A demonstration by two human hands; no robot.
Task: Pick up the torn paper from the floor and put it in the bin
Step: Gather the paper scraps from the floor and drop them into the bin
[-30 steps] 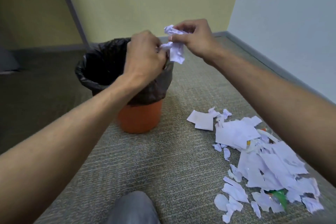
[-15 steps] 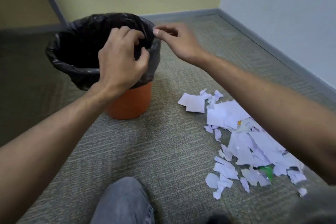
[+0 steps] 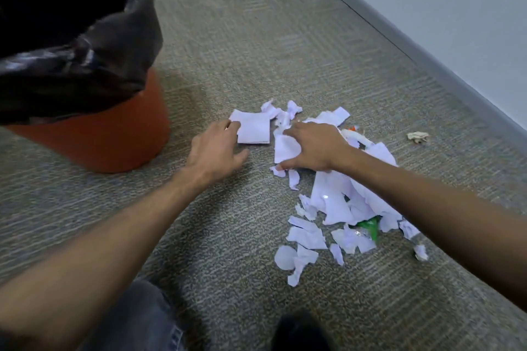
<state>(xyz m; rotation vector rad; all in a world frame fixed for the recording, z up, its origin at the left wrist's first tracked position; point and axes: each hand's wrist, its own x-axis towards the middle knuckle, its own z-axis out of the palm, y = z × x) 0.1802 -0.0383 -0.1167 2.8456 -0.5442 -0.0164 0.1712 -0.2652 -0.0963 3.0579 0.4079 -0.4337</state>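
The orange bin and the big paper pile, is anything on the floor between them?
In the head view, only the left hand lies between the bin and the paper pile; the carpet there is otherwise bare.

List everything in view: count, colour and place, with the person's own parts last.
bin: one, orange, far left on the carpet.
bin liner: one, black, folded over the bin's rim.
torn paper: many white pieces, piled right of centre on the carpet.
folded sheet: one, white, at the pile's far left edge.
green scrap: one, among the near pieces.
crumpled scrap: one, beige, alone near the right wall.
carpet: grey-green, whole floor.
left hand: open, at the folded sheet's left edge.
right hand: spread over the pile's far end.
knee: grey jeans, bottom edge.
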